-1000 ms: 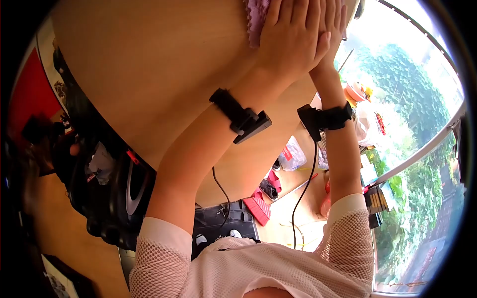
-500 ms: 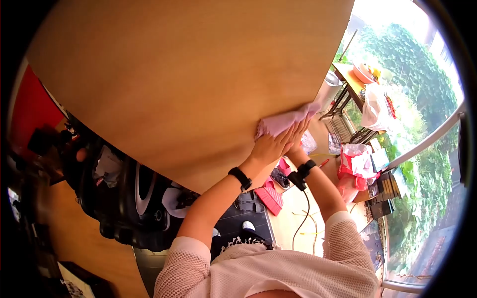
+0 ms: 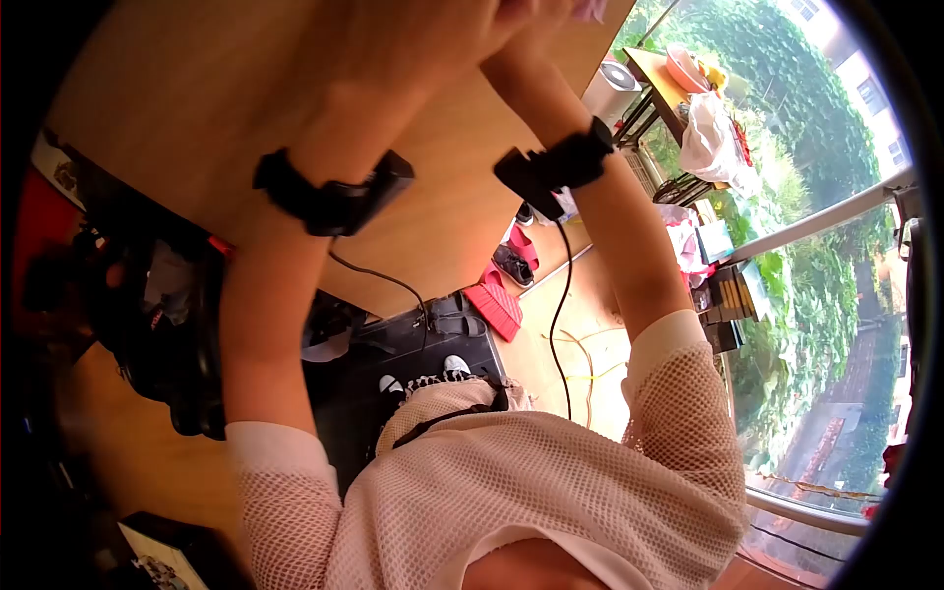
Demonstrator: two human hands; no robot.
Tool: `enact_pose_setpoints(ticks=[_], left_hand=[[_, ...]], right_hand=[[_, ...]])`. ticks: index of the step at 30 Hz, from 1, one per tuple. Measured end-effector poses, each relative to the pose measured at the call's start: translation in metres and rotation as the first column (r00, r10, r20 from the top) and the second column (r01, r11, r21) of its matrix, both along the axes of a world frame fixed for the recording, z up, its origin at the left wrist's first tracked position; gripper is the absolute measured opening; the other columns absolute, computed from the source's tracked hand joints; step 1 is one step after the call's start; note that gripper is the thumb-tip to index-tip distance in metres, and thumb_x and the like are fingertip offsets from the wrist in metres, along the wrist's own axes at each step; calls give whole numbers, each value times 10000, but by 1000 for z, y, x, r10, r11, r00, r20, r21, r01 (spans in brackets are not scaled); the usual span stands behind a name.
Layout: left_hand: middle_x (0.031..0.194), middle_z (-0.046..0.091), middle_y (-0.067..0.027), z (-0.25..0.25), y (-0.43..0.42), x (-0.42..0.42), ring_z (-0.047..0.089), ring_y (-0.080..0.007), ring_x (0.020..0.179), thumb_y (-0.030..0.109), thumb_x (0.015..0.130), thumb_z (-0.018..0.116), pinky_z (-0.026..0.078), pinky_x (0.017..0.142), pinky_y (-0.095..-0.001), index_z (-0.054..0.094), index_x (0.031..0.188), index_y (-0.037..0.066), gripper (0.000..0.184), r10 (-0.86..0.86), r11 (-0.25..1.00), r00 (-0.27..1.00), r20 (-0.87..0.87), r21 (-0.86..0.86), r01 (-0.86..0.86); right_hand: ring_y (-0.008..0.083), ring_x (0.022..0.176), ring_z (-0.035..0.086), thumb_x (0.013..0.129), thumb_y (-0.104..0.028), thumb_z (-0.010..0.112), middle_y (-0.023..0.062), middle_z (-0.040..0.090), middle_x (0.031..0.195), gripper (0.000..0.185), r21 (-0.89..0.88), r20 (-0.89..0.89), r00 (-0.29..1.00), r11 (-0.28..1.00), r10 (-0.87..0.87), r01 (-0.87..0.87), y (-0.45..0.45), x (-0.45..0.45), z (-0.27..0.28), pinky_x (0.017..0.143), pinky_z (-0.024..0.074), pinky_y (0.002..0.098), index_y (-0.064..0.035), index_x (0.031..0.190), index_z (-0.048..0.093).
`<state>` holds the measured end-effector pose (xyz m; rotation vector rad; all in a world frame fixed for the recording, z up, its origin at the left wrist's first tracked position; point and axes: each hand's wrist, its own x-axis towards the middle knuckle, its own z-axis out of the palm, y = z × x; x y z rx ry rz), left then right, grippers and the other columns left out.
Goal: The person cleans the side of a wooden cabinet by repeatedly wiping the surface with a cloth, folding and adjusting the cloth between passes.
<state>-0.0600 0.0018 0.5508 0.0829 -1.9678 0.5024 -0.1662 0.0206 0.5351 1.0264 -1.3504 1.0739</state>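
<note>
Both hands are raised high at the top edge, close to the camera and in front of a large wooden panel (image 3: 413, 256). My left hand (image 3: 423, 49) overlaps my right hand (image 3: 526, 44); the top edge cuts off most of their fingers. A scrap of the pink-lilac cloth (image 3: 591, 9) shows beside the right fingers, which appear closed on it. The left fingers are too blurred and cropped to read. Each wrist wears a black strap with a small device and a cable.
Shoes and a red slipper (image 3: 495, 307) lie on the floor by a dark mat (image 3: 369, 344). Right of the panel stand a small table (image 3: 657, 84) with a basin, a white bag (image 3: 710, 138) and a curved window. Dark clutter (image 3: 177, 334) fills the left.
Both hands have moved up the panel with the cloth, from its lower right edge to the top of the view. The view has shifted, and the forearms now appear larger.
</note>
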Motion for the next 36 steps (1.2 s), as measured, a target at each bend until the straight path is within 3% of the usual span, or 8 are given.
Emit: enact_pose_setpoints(ticks=[5, 8, 9, 11, 13, 16, 21, 36], left_hand=[[1400, 395, -169, 3, -22, 55, 350, -354, 1299, 419, 907, 395, 233, 1100, -457, 409, 1352, 53, 576, 309, 949, 950, 35, -77, -306], [1420, 382, -126, -70, -42, 65, 364, -305, 1289, 459, 895, 427, 258, 1042, -465, 400, 1368, 83, 604, 202, 979, 975, -91, 37, -200], [1416, 394, -106, -93, -46, 67, 391, -286, 1268, 461, 892, 422, 291, 1009, -458, 398, 1374, 97, 605, 147, 987, 978, -146, 84, -136], [1411, 385, -148, -132, -50, 84, 361, -335, 1289, 485, 895, 405, 279, 1028, -452, 408, 1353, 58, 626, 208, 972, 976, -66, 124, -198], [1405, 383, -170, -154, -52, 96, 358, -333, 1293, 488, 901, 406, 279, 1034, -454, 408, 1344, 38, 632, 244, 963, 969, -25, 124, -240], [1424, 329, -209, -132, -54, 103, 312, -385, 1308, 497, 905, 396, 232, 1057, -495, 333, 1370, -9, 690, 140, 978, 986, 89, 141, -152], [1394, 386, -191, -109, -48, 106, 369, -351, 1282, 479, 913, 422, 283, 1038, -456, 361, 1356, 21, 640, 122, 988, 991, 56, 86, -126], [1422, 374, -146, -131, -53, 100, 371, -316, 1288, 504, 928, 322, 235, 1043, -439, 360, 1369, 44, 639, 187, 979, 982, -34, 92, -184]], right_hand=[[344, 1383, 185, 889, -311, 400, 198, 248, 1465, 612, 73, -48, 997, 996, 61, -58, -22, 49, 1, 1108, 128, 501, 23, 1391, 296], [350, 1381, 187, 868, -308, 436, 196, 256, 1463, 610, 206, -80, 984, 968, 159, -140, -22, 63, -54, 1107, 131, 515, 24, 1370, 340], [307, 1320, 306, 839, -291, 475, 153, 377, 1402, 538, 169, -152, 978, 978, 145, -119, -27, 69, -74, 1064, 183, 525, -27, 1307, 446], [259, 1299, 347, 833, -311, 490, 108, 447, 1357, 533, 202, -244, 968, 973, -61, 112, -28, 76, -111, 1061, 177, 521, -42, 1294, 469], [257, 1293, 355, 832, -324, 491, 113, 433, 1366, 544, 235, -219, 975, 972, 45, 8, -29, 80, -118, 1065, 166, 519, -43, 1297, 465], [258, 1294, 354, 833, -337, 490, 120, 412, 1380, 553, 269, -113, 983, 957, 143, -109, -19, 91, -119, 1069, 158, 517, -44, 1301, 462], [261, 1303, 343, 829, -332, 489, 126, 393, 1391, 562, 227, -63, 987, 965, 148, -130, -24, 98, -105, 1077, 137, 522, -41, 1309, 449], [291, 1267, 378, 807, -292, 524, 136, 437, 1351, 508, 240, -210, 977, 971, 43, 9, -15, 95, -105, 1051, 167, 560, -43, 1250, 508]])
